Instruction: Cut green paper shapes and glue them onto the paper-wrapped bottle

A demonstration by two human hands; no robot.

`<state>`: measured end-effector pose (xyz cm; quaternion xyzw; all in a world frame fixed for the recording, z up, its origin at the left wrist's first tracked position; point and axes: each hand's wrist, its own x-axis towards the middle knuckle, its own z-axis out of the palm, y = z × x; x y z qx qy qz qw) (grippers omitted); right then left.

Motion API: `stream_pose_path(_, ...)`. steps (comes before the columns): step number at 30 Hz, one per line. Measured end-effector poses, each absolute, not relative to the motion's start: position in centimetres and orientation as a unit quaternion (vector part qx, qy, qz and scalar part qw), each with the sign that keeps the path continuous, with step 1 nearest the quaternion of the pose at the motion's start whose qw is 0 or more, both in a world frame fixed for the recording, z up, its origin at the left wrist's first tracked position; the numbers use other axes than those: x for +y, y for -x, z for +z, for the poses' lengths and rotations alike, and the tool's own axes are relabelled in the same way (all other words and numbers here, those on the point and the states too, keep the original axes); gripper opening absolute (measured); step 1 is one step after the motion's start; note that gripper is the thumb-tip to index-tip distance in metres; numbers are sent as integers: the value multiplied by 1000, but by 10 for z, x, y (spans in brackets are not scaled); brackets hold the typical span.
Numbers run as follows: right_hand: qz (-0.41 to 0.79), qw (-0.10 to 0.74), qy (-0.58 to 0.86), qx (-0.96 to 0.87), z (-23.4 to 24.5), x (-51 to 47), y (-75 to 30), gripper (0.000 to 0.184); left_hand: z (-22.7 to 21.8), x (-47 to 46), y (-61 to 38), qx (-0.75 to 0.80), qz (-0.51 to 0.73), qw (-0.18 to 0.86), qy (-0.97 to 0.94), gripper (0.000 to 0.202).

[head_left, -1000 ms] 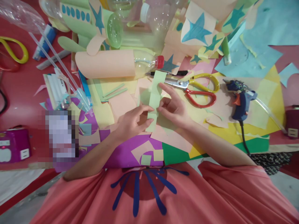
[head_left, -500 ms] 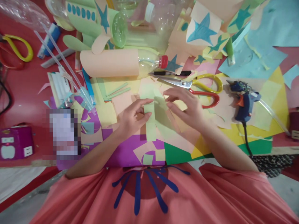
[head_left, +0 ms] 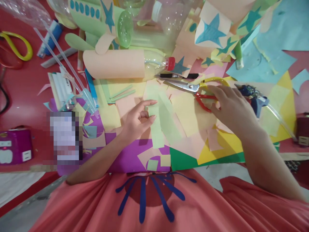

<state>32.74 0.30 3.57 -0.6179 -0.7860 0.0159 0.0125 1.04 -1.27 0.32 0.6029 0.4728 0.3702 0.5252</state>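
My left hand point(head_left: 141, 116) holds a narrow pale green paper strip point(head_left: 156, 135) at its left edge, thumb and index finger a little apart on it. My right hand point(head_left: 233, 108) is over the handles of a pair of scissors point(head_left: 190, 86), one loop yellow and one red; its fingers are spread and partly cover the loops. The scissors' blades point left, next to a black pen point(head_left: 190, 76). Another pale green paper piece point(head_left: 167, 114) lies just right of the strip.
A peach-wrapped bottle point(head_left: 116, 63) with a red cap lies behind my hands. To the right, a blue glue gun point(head_left: 258, 104) is partly hidden by my right hand. A phone point(head_left: 65, 135), markers point(head_left: 61, 87) and clear straws point(head_left: 65, 66) are at the left. Paper scraps cover the work area.
My right hand has moved right, from beside the green paper to the scissors' handles. My left hand stays at the strip, nearly unmoved.
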Motion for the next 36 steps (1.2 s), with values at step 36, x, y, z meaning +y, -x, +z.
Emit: stream_pose_path(36,215,-129,509,-823,76,-26,-329,61,14,-16,-11,411,357,533,-648,49)
